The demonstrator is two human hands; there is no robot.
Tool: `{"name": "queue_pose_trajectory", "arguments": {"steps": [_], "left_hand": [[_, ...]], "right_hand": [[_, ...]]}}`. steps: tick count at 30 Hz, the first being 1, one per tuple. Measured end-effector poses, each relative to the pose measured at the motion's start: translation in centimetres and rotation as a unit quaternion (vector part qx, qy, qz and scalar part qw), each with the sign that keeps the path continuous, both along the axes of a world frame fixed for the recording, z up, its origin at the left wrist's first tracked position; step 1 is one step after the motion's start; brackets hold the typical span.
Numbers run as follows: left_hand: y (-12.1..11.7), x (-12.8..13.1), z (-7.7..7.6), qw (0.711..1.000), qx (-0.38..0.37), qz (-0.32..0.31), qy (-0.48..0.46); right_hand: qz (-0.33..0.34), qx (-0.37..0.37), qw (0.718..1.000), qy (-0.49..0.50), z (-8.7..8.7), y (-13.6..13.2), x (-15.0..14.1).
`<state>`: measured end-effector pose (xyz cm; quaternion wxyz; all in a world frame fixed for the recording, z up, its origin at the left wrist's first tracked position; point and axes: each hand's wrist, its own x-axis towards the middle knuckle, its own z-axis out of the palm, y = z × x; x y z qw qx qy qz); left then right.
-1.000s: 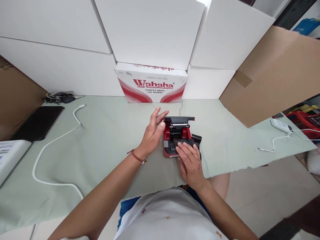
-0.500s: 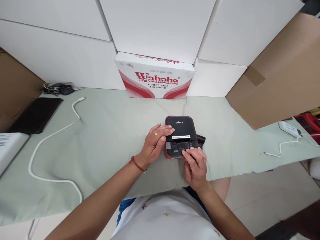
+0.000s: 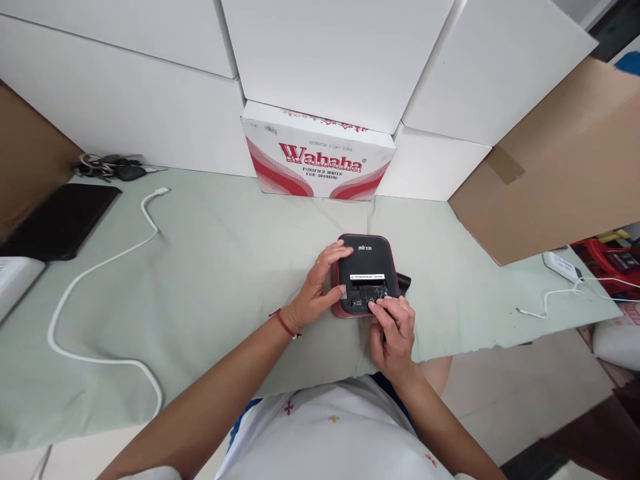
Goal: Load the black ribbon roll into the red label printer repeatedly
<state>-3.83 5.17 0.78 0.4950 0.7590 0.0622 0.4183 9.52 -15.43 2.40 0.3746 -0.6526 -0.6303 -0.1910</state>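
Observation:
A black label printer [image 3: 365, 257] with a red rim lies on the green cloth. A white strip with small print crosses its top, above a slot. Dark, shiny film [image 3: 373, 293] comes out of that slot over the printer's front part. My left hand [image 3: 323, 280] rests along the printer's left side, fingers on the top edge and thumb near the front left corner, spread apart. At the front right, my right hand [image 3: 394, 330] has thumb and fingertips closed on the film's lower end; the exact grip is partly hidden. A black piece [image 3: 404, 283] sticks out on the printer's right.
Behind the printer stands a Wahaba-style red and white water carton [image 3: 320, 160] against white boxes [image 3: 325, 53]. A white cable [image 3: 75, 293], keys [image 3: 117, 168] and a black tablet-like slab [image 3: 65, 220] lie left. Brown cardboard [image 3: 555, 167] and a white adapter [image 3: 563, 268] are right.
My left hand has shifted, its thumb now lower on the printer's front left corner and its fingers opened wider. The right hand keeps its place at the film. The view has turned slightly.

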Motion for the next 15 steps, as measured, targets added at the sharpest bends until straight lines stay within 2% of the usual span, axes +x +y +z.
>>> {"name": "queue_pose_trajectory", "arguments": {"steps": [4,7,12,15], "left_hand": [[0.6,0.1,-1.2,0.992,-0.104,-0.055,0.045],[1.1,-0.3,-1.3,0.982,-0.148,-0.078,0.082],[1.1,-0.8,-1.0,0.980,-0.141,-0.093,0.106],[1.1,-0.5,-1.3,0.982,-0.127,-0.093,0.107]], "right_hand": [[-0.009,0.004,1.000,0.002,0.1,0.1,-0.3],[-0.016,0.005,1.000,0.004,0.2,0.2,-0.4],[-0.003,-0.004,1.000,0.003,0.8,0.1,-0.3],[0.015,-0.005,1.000,0.014,1.8,0.0,0.0]]}}
